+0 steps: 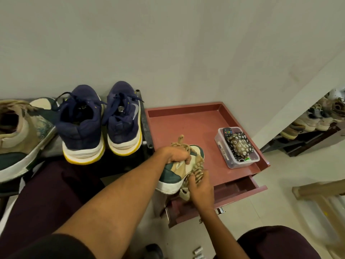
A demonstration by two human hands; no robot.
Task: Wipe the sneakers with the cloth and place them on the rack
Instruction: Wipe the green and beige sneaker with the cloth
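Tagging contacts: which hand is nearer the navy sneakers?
Left. The left hand grips the tan sneaker just right of the navy sneakers; the right hand holds the cloth farther right.

Item 1: we are logging a dark rack (147, 128) against the wall, carrying a navy sneaker (82, 126), its mate (124, 118) just beside it (heels facing us), and a tan-and-green sneaker (20, 135) at the left.

Item 2: we are noting a reddish cabinet top (186, 124) with a raised rim, bearing a clear plastic box (217, 142) near its right edge.

Item 3: we are recording a pale tiled floor (280, 176), supporting a second rack (308, 139) that is holding pale shoes (306, 122).
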